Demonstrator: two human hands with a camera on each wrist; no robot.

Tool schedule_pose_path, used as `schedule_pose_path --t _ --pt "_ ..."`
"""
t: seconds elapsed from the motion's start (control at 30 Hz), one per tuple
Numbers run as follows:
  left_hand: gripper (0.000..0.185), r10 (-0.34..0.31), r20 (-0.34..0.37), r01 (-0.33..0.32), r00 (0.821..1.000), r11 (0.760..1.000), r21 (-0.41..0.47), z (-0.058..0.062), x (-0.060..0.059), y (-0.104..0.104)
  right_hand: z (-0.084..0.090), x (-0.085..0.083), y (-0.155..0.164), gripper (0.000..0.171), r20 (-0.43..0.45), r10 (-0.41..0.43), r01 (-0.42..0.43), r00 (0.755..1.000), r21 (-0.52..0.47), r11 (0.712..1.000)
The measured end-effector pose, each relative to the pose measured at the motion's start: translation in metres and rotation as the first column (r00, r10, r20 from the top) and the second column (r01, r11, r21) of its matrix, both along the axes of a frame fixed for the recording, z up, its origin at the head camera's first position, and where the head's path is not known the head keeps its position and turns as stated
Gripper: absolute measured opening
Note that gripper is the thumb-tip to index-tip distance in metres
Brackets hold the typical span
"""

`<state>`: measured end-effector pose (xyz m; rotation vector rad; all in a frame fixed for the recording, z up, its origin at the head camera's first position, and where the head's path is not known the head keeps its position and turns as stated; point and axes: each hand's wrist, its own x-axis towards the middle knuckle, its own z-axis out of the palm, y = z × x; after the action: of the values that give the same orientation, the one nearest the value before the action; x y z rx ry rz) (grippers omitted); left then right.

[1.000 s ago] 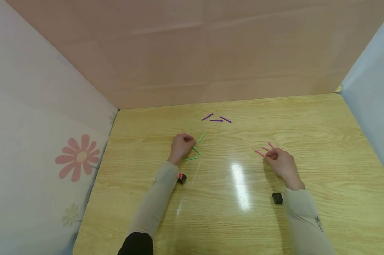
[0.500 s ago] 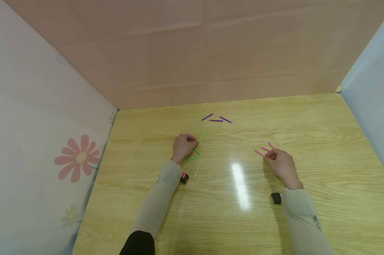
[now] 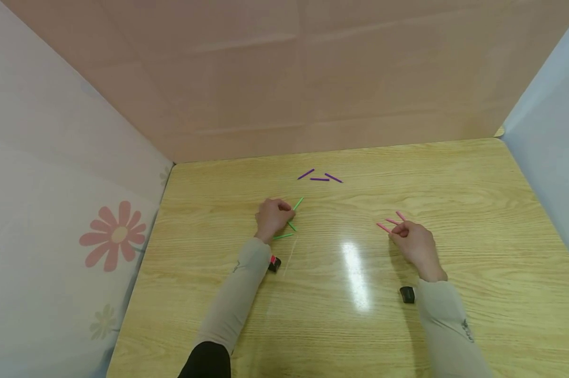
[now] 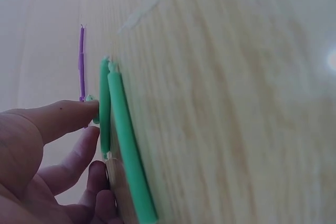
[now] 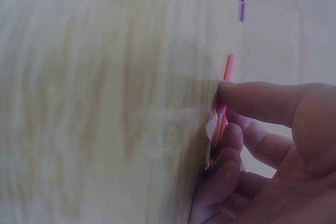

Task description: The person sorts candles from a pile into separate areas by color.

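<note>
My left hand [image 3: 271,218] pinches the lower end of the farthest green candle [image 3: 298,203] between thumb and finger. Just nearer lie a second green candle [image 3: 292,226] and a third green candle [image 3: 283,236], their wicks showing in the left wrist view. On the right, my right hand [image 3: 415,247] pinches the nearest pink candle [image 3: 383,227] at its right end. Beside it lie two more, a middle pink candle [image 3: 391,221] and a far pink candle [image 3: 400,216]; the fingers partly cover these. The far green candle's tip is mostly hidden in the left wrist view.
Three purple candles [image 3: 319,179] lie toward the back of the wooden table [image 3: 341,336]. A brown paper-like sheet [image 3: 284,79] stands behind the table's far edge. Pale walls rise at the left [image 3: 53,157] and right [image 3: 549,157]. A bright reflection lies mid-table.
My left hand has moved slightly right, from by the middle green candle to the lower end of the far one. The right hand stays at the pink candles.
</note>
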<state>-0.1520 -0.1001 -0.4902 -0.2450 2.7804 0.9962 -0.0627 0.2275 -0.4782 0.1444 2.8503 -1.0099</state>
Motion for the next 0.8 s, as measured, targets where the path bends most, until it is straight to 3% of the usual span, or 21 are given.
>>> schedule_pose_path --t 0.37,0.8 --pt "0.012 0.000 -0.004 0.000 1.000 0.999 -0.043 0.0008 0.0006 0.0018 0.0004 -0.0001 0.0005 0.020 0.028 -0.006 0.006 1.000 0.001 1.000" --pt "0.015 -0.006 0.034 0.007 0.999 1.000 -0.019 0.0019 0.0010 0.0031 -0.0010 -0.0007 0.0009 0.020 0.008 -0.016 0.016 1.000 0.000 1.000"
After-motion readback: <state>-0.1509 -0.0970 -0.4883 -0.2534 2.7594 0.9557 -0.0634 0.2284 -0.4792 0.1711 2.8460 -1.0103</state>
